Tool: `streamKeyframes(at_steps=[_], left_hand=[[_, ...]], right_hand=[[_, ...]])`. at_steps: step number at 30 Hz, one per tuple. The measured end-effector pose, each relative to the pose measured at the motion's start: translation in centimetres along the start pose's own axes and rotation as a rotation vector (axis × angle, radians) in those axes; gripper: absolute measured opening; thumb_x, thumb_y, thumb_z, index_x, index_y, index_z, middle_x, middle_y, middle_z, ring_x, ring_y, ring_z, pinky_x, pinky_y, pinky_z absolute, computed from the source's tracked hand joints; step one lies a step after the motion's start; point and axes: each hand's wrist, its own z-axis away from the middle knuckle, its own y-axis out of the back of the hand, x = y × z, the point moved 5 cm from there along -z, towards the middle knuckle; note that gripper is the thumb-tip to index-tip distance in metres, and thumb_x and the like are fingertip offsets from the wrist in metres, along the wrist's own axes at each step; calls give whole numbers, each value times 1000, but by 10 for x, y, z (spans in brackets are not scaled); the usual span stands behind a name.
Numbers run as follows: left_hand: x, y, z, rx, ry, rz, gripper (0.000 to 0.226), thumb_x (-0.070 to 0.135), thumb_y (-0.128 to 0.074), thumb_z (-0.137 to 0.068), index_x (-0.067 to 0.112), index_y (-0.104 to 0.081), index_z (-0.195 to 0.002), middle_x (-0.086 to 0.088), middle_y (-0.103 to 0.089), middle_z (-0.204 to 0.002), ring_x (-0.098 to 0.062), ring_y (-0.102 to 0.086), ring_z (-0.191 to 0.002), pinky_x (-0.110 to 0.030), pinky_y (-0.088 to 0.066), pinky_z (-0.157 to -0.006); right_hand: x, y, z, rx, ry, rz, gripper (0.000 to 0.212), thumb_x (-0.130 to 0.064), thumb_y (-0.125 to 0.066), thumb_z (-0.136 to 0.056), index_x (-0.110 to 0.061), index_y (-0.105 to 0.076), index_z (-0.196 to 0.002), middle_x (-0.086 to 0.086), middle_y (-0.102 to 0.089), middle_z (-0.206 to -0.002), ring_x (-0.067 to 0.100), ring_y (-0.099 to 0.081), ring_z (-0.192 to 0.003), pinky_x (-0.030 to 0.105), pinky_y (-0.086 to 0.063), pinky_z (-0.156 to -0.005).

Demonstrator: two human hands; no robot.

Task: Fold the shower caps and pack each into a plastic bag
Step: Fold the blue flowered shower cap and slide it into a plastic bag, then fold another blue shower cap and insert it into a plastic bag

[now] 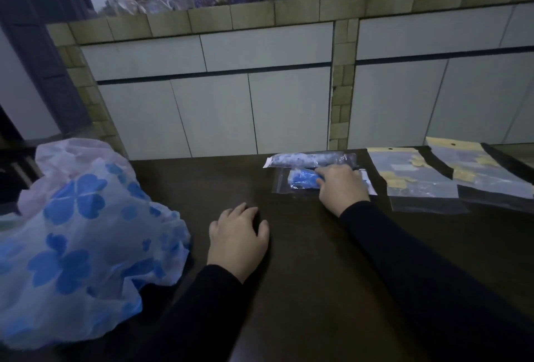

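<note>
Dim light blurs the dark brown desk (303,275) below white tiled walling. Left of the left hand's fingers (245,214), spread flat and empty, lies a crumpled blue-flowered translucent shower cap (78,240), partly cropped. Right hand's fingers (325,172) press a clear plastic bag holding a folded blue cap (300,181); grip unclear.

Left hand (237,241): rests palm down on the dark table (303,289), fingers curled, grip empty.
Right hand (342,187): fingertips press on the bagged blue cap (302,180).
Far packet: a rolled cap in a clear bag (310,159), just behind the blue one.
Loose shower cap (78,243): blue-flowered, heaped at the left.
Empty bags (416,176): flat, at the right.
</note>
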Motion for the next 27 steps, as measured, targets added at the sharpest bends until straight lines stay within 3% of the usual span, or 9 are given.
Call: streamKeyframes(at_steps=[4, 8, 12, 15, 20, 22, 24, 27], left_hand=[[-1, 1, 1, 3, 2, 20, 45, 41, -43, -97, 25, -48, -139, 5, -38, -150, -16, -30, -139, -37, -23, -111], [-1, 15, 8, 60, -22, 183, 39, 38, -53, -93, 24, -57, -129, 6, -54, -135, -13, -46, -126, -32, -34, -107], [1, 59, 29, 270, -132, 317, 24, 28, -61, -90, 20, -67, -113, 9, -65, -110, -2, -55, -102, -11, -35, -88], [0, 98, 53, 379, -225, 289, 16, 25, -62, -90, 21, -70, -104, 15, -60, -94, 4, -51, -86, -6, -37, -77], [-15, 157, 86, 575, -311, 98, 11, 25, -66, -86, 18, -73, -91, 4, -69, -90, -7, -56, -81, -21, -41, -76], [-26, 176, 99, 645, -304, -21, 16, 30, -62, -85, 18, -72, -87, 2, -69, -89, -17, -60, -83, -25, -42, -75], [-41, 189, 111, 697, -233, -162, 26, 40, -55, -83, 20, -71, -88, 0, -66, -95, -24, -58, -87, -32, -40, -74], [-72, 195, 123, 734, -13, -261, 31, 38, -66, -75, 17, -67, -98, -11, -60, -105, -36, -53, -91, -41, -41, -71]], right_hand=[[-9, 4, 4, 49, 77, -18, 32, -23, -46, -98, -18, -56, -128, 4, -58, -126, 24, -49, -117, 40, -36, -101], [-36, 18, 22, 112, 215, -213, 34, -29, -51, -94, -18, -60, -126, 0, -61, -124, 20, -50, -118, 38, -36, -102], [-74, 30, 50, 99, 355, -418, 28, -27, -58, -91, -20, -66, -117, -5, -64, -113, 14, -52, -111, 36, -40, -100], [-102, 36, 67, 72, 446, -486, 27, -28, -59, -90, -22, -66, -116, -7, -63, -113, 10, -52, -110, 32, -41, -99], [-151, 40, 95, -64, 647, -597, 33, -29, -60, -86, -20, -63, -118, -6, -58, -117, 9, -49, -110, 35, -44, -96], [-171, 43, 108, -93, 742, -650, 42, -42, -55, -82, -18, -65, -115, -4, -58, -114, 11, -50, -106, 33, -44, -93], [-188, 43, 119, -110, 820, -661, 46, -54, -57, -80, -22, -64, -112, -7, -55, -114, 9, -50, -106, 36, -45, -93], [-204, 36, 122, -88, 819, -654, 50, -50, -68, -78, -32, -54, -122, -8, -45, -121, 7, -46, -111, 39, -46, -95]])
